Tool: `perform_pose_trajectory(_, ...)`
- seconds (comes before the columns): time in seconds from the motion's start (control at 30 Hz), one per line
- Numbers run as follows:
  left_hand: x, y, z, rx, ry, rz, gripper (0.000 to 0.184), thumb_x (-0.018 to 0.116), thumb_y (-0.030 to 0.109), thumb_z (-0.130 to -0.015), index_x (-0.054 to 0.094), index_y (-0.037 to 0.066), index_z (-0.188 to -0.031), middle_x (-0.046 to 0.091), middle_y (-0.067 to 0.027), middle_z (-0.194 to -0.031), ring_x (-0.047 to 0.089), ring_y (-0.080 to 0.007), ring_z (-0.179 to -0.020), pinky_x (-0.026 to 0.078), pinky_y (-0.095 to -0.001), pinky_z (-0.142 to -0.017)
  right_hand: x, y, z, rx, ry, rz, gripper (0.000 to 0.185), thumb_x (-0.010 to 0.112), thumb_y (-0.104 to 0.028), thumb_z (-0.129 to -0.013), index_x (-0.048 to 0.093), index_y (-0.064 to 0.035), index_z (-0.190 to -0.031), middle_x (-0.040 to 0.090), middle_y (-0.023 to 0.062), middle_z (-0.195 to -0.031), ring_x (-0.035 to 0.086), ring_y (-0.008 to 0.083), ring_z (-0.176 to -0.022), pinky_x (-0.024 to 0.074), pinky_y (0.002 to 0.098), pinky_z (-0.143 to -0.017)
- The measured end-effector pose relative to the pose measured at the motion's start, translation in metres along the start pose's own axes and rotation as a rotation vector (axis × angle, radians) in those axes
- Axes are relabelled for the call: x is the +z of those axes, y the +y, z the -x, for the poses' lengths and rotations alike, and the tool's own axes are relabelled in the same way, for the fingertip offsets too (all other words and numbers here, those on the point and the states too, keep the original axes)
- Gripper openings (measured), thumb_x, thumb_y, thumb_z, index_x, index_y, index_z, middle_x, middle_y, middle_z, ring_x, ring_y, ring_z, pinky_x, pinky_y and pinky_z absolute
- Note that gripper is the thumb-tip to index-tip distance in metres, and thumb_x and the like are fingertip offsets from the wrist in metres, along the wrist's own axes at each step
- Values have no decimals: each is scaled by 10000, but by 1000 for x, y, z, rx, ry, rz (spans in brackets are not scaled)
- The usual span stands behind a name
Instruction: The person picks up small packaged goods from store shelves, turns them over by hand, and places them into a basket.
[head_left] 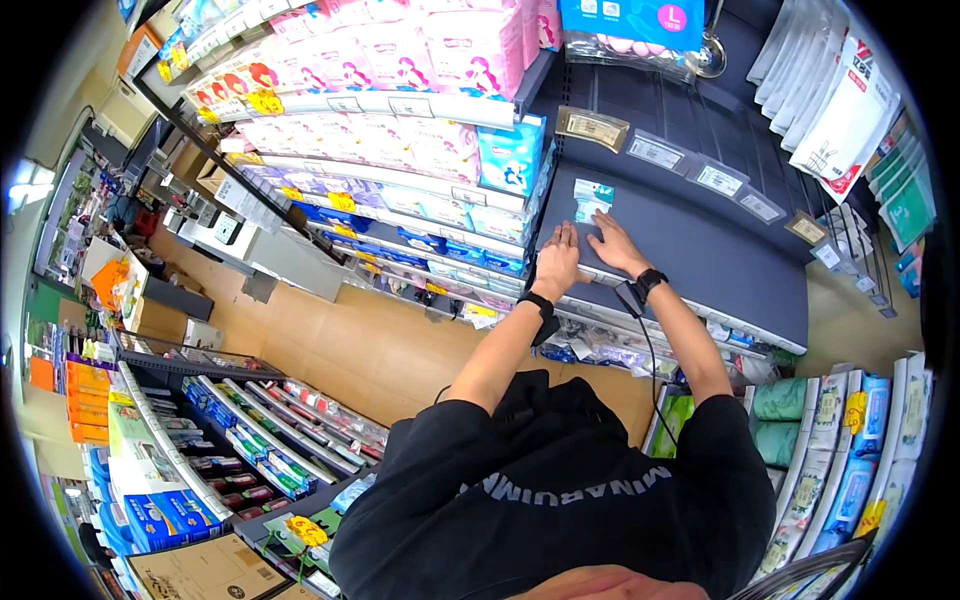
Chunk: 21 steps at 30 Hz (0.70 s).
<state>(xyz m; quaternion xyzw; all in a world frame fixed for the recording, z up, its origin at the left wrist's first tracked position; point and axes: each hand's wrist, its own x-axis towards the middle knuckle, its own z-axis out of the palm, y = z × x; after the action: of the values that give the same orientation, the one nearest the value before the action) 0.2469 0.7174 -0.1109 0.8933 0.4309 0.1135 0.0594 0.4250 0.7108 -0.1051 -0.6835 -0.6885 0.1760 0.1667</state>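
Note:
Both arms reach forward to a dark grey shelf (690, 240). My left hand (558, 262) is at the shelf's front left edge, its fingers stretched out and pointing away from me. Beside it on the right, my right hand (616, 245) lies on the shelf with its fingers spread. Just beyond the fingertips lies a small teal and white packet (593, 200), flat on the shelf; whether a fingertip touches it I cannot tell. Each wrist wears a black band, and a black cable hangs from the right one.
Pink and blue packages (400, 60) fill shelves at the upper left. White packets (845, 110) hang at the upper right. Price tags (655, 151) line a higher shelf edge. Stocked shelves (250, 440) stand lower left, others (830, 450) lower right. A cardboard box (205, 570) is at the bottom left.

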Motion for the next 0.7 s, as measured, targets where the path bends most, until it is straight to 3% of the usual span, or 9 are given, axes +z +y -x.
perform_pose_trajectory(0.33,2,-1,0,20,1,-33,1170,878,535,-557,381,-75,-1423,418,-225,-1481,447,-315,-1358,414,-346,-1094,-3,12,71,70,78,-98,522,582,-252,-925,497,12,-1368,371,196,-1522,315,357,-1427,289,395,-1168)
perform_pose_trajectory(0.47,-8,6,2,-6,-86,-29,1245,875,545,-562,284,-63,-1473,322,-243,-1534,373,-350,-1402,378,-413,-1116,-5,4,90,53,72,-149,498,616,-239,-899,539,7,-1325,428,207,-1481,361,370,-1400,312,399,-1154)
perform_pose_trajectory(0.5,-8,6,0,-7,-132,21,1318,884,568,-539,229,-68,-1490,263,-267,-1551,326,-384,-1419,347,-452,-1130,-8,0,92,39,125,-149,453,616,-200,-886,567,3,-1288,497,204,-1425,449,373,-1339,367,413,-1117)
perform_pose_trajectory(0.53,-9,8,-2,-3,-131,19,1318,884,568,-539,229,-68,-1490,263,-267,-1551,326,-384,-1419,347,-452,-1130,-11,-2,94,41,129,-149,453,616,-200,-886,567,3,-1288,497,204,-1425,449,373,-1339,367,413,-1117)
perform_pose_trajectory(0.6,-13,10,-10,-50,-233,286,1376,900,576,-500,209,-105,-1476,263,-334,-1514,324,-424,-1405,323,-490,-1133,-21,-8,96,335,199,-481,442,609,-163,-870,568,-9,-1283,551,180,-1376,521,371,-1272,417,407,-1072)
perform_pose_trajectory(0.63,-15,12,-13,-45,-254,361,1442,908,568,-491,127,-118,-1490,298,-355,-1485,332,-456,-1388,320,-478,-1137,-14,3,94,261,317,-498,478,601,-135,-858,532,13,-1307,575,193,-1342,562,357,-1230,446,397,-1036)
perform_pose_trajectory(0.7,-19,17,-17,-65,-271,463,1437,908,543,-511,96,-123,-1491,362,-356,-1443,385,-454,-1354,348,-458,-1120,-8,11,89,321,339,-525,510,597,-131,-857,498,32,-1330,567,213,-1343,554,354,-1240,442,394,-1037)
